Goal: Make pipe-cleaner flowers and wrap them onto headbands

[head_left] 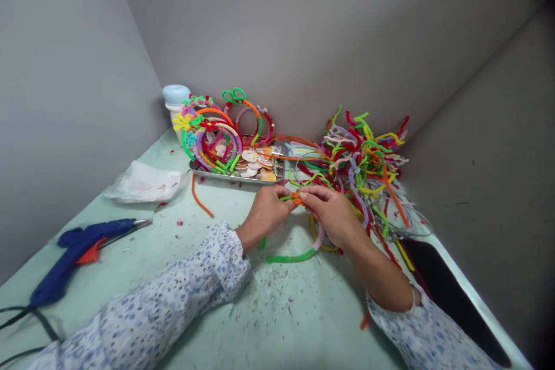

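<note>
Over the middle of the table, my left hand (269, 211) and my right hand (332, 211) meet fingertip to fingertip. Between them is a small orange pipe cleaner piece (297, 199), bent into a tight shape. My left fingers pinch beside it, where a bit of green shows; my right thumb and fingers press on its other side. Below my hands curves a band wrapped in green and pink pipe cleaner (292, 257); its upper part is hidden behind my right hand, so I cannot tell how it joins the orange piece.
A metal tray (234, 178) of shells and flat pieces stands behind, with colourful wrapped headbands (217, 139) on it. At right lies a tangled heap of pipe cleaners (364, 156) beside a dark phone-like slab (451, 295). A blue glue gun (82, 251) and white plastic bag (145, 182) lie left.
</note>
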Demonstrator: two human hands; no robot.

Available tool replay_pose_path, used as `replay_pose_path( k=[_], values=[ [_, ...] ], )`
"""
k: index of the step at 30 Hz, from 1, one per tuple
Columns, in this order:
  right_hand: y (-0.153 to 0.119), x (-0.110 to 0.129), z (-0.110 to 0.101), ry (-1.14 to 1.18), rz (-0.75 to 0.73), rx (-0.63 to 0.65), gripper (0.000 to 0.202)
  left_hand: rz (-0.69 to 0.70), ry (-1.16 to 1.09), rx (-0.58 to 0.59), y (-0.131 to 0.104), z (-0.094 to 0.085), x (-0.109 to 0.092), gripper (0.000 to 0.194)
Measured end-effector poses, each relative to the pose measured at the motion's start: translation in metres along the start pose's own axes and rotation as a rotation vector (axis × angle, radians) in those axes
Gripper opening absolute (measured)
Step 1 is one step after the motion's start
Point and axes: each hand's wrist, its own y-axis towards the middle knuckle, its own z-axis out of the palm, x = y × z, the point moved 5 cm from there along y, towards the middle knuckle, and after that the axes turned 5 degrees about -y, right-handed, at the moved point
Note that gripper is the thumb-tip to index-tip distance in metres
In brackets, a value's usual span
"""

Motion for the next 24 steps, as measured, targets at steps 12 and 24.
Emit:
replay_pose_path(
  k=[12, 24],
  values=[
    [0.0, -0.001, 0.0, -0.03, 0.004, -0.007, 0.026, -0.28, -0.339, 0.031, -0.001, 0.006, 0.011, 0.019],
    [0.0, 0.002, -0.004, -0.025, -0.012, -0.024, 0.027, -0.264, -0.415, 0.08, -0.003, 0.008, 0.006, 0.016]
  ],
)
